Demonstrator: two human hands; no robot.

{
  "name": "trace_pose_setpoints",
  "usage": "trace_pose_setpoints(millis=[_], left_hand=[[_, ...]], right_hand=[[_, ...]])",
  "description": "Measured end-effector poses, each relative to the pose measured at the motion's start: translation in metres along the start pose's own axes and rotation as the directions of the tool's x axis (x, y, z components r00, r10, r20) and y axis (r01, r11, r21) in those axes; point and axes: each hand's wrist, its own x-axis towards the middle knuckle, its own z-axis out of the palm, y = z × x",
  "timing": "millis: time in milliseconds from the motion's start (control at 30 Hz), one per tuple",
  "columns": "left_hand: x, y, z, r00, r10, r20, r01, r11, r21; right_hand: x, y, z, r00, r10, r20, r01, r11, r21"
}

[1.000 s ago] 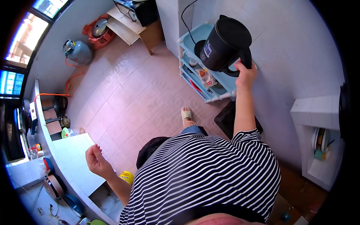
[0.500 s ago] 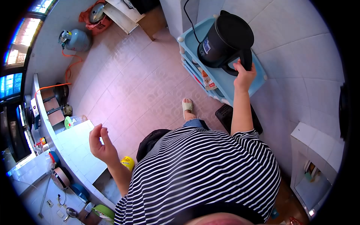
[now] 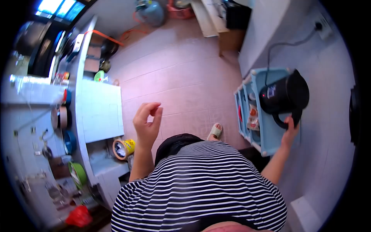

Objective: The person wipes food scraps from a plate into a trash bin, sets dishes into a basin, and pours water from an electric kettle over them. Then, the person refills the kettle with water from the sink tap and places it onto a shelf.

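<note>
A black electric kettle stands on the top tier of a light blue plastic shelf rack at the right. Its base shows a small red light and a pale label. My right hand is at the kettle's handle, with the fingers closed on its lower end; part of the grip is hidden. In mid-air over the floor, my left hand holds nothing. Its fingers are loosely curled, with a gap between thumb and forefinger.
A grey cord runs from the wall socket to the kettle. At left are a white-tiled counter, a yellow-labelled tub and a green basin. A gas cylinder and a wooden table stand farther back.
The view has turned, so the rack and kettle appear farther right and the counter shows more. My right hand stays at the kettle handle. My left hand remains raised and loosely curled.
</note>
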Motion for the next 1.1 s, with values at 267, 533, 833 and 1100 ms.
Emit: trace_pose_setpoints(millis=[267,533,833,1100], left_hand=[[-0.013,-0.031,-0.045,0.991,-0.086,-0.104,0.088,0.996,0.017],[-0.035,-0.08,-0.086,0.97,-0.167,-0.174,0.166,0.986,-0.022],[-0.138,-0.167,-0.238,0.871,-0.205,-0.447,0.242,0.97,0.027],[-0.293,-0.224,-0.343,0.386,-0.435,-0.814,0.57,0.806,-0.16]], right_hand=[[0.012,0.002,-0.008,0.962,0.249,-0.111,-0.22,0.95,0.223],[0.053,0.023,-0.036,0.824,-0.201,-0.53,-0.115,0.856,-0.504],[-0.055,0.005,0.286,0.821,-0.538,0.189,0.57,0.757,-0.319],[-0.253,0.11,0.556,0.25,0.089,0.964,0.649,0.724,-0.235]])
